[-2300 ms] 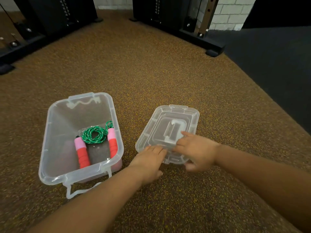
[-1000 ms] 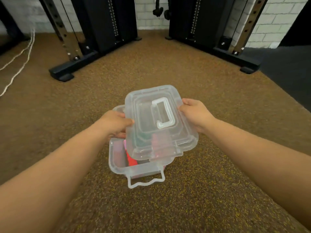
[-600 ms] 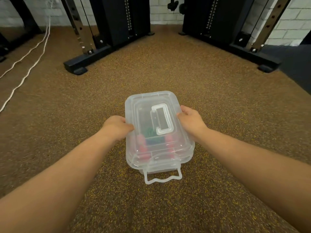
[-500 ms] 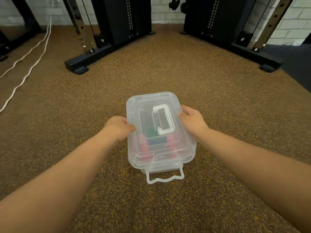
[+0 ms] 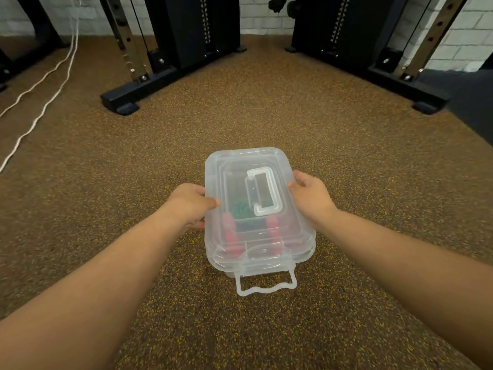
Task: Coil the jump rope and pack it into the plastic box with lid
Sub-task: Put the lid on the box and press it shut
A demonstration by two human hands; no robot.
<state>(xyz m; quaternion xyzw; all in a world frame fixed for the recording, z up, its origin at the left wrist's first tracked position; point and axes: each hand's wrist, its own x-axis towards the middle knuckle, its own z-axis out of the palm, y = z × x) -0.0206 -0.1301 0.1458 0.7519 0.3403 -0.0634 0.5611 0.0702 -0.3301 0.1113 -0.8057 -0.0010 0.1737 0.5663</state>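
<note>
The lid (image 5: 256, 193), held above the box a second ago, now sits on the plastic box (image 5: 260, 259) at frame centre, jump rope (image 5: 241, 209) inside (near latch (image 5: 266, 283) unfastened), left hand (image 5: 190, 204) and right hand (image 5: 309, 194) clamped on its sides.

Two hands hold a lidded clear box on a speckled floor.
Left hand (image 5: 190, 202) and right hand (image 5: 309, 194) grip the lid (image 5: 237, 182) sides; the rope (image 5: 241, 209) shows inside.

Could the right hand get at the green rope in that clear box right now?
Probably not: the clear plastic lid covers the clear plastic box, so the green coiled rope is shut inside, and the right hand grips the lid's edge.
</note>
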